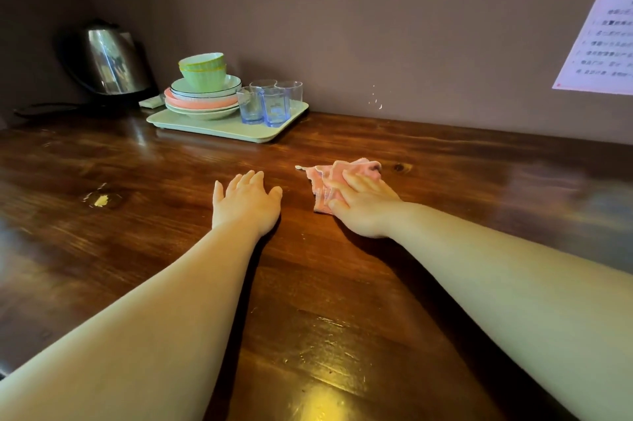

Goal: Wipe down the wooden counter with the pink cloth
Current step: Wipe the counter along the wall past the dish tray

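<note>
The dark glossy wooden counter (171, 249) fills most of the view. A crumpled pink cloth (329, 177) lies on it a little right of centre. My right hand (363, 208) lies flat on the cloth with straight fingers, pressing it to the wood; part of the cloth is hidden under the palm. My left hand (245, 203) rests palm-down on the bare counter just left of the cloth, fingers spread, holding nothing.
At the back left a pale green tray (219, 129) carries stacked plates and green bowls (203, 72) plus several blue glasses (270, 105). A steel kettle (109, 60) stands in the corner. A light chip (101, 201) marks the wood. A paper notice (603, 33) hangs on the wall.
</note>
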Demonstrator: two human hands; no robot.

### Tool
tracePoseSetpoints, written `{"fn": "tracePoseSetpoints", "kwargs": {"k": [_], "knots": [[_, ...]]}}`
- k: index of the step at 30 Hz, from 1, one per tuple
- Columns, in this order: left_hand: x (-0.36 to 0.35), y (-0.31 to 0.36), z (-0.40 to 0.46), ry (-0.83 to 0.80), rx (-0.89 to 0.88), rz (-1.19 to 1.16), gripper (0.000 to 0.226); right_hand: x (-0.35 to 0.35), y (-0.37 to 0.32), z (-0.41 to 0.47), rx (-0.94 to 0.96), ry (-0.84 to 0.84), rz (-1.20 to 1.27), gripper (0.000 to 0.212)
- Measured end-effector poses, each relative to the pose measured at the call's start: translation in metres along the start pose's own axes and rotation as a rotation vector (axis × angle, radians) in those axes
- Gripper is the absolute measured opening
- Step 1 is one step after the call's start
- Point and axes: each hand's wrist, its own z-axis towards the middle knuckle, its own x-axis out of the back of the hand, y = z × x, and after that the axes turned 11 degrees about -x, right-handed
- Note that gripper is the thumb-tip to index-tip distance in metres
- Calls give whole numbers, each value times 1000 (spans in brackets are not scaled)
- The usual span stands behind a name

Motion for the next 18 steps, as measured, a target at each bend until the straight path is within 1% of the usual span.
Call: {"fn": "tracePoseSetpoints", "kwargs": {"k": [2,3,6,7,8,10,12,15,16,18], "knots": [[0,0,-1,27,-10,-20,62,9,-1,6,4,-40,-38,55],[0,0,-1,35,-9,-22,62,13,-3,11,18,-20,-52,52],[-1,0,-1,41,-2,-44,62,8,-13,20,17,166,-81,51],[0,1,0,46,-1,-46,62,4,-17,24,0,215,-52,53],[1,1,0,49,-1,-50,61,0,-20,26,-17,229,-7,55],[2,3,-2,51,-8,-66,60,-2,-23,29,-28,180,39,56],[3,4,-4,87,-11,-107,56,4,-23,25,1,128,19,54],[5,2,-5,220,52,-242,48,-10,-21,9,82,96,-13,56],[6,2,-6,234,77,-277,47,-16,-21,2,104,91,-10,57],[9,4,-6,207,90,-314,46,-19,-21,-1,123,104,3,56]]}}
